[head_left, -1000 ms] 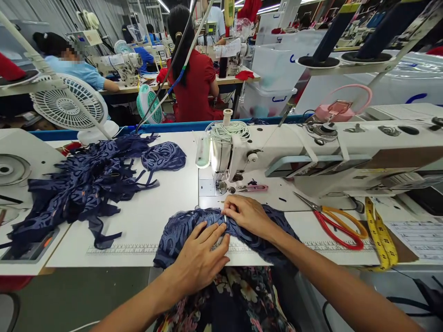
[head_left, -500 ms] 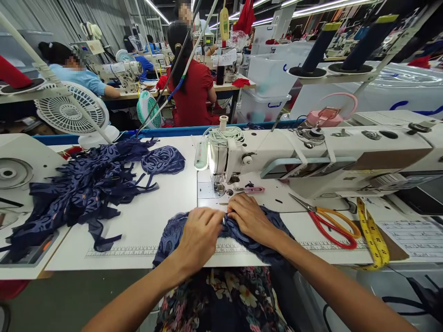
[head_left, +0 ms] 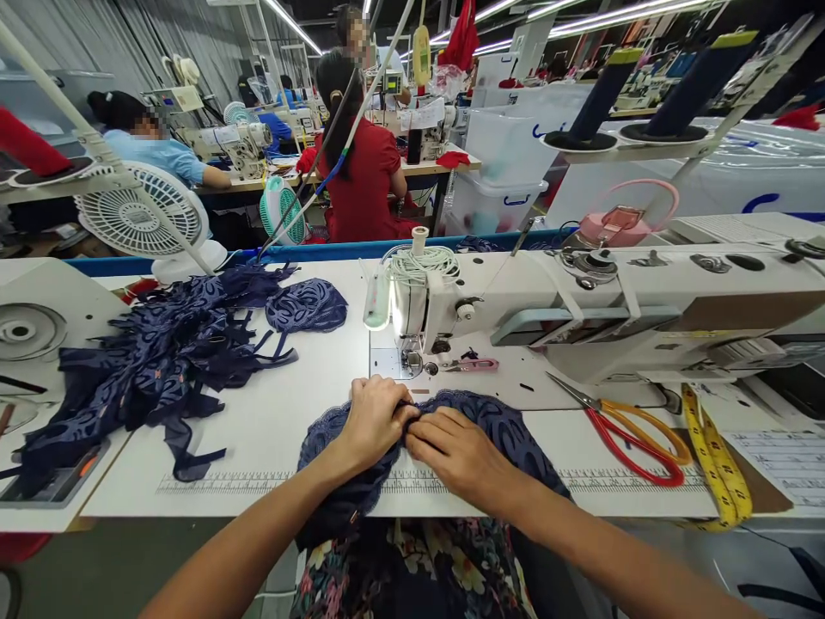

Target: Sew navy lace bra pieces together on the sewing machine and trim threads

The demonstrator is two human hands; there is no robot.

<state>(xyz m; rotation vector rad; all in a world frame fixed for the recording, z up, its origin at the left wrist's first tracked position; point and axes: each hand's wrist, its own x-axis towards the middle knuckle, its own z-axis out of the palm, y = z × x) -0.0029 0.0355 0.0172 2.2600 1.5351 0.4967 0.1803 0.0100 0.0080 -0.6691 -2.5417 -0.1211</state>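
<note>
A navy lace bra piece (head_left: 509,421) lies across the front of the sewing table, its cups spread to either side. My left hand (head_left: 374,419) is closed on its narrow middle, fingers bent over the fabric. Close beside it, my right hand (head_left: 455,451) grips the same middle part from the right; the fingertips of both hands nearly meet. Just behind them stands the sewing machine (head_left: 418,301), its lit needle area (head_left: 411,361) a short way beyond my fingers. The fabric right under the fingertips is hidden.
Left lies a heap of navy lace pieces (head_left: 174,344), with a separate lace cup (head_left: 308,305). Pink-handled snips (head_left: 477,365) rest on the machine bed. Scissors (head_left: 635,434) and a yellow tape measure (head_left: 717,464) lie right. Behind, a white fan (head_left: 142,211) and seated co-workers (head_left: 364,163).
My left hand has moved left and slightly up, and my right hand lower, both still at the lace's middle. The left cup now hangs further over the table's front edge.
</note>
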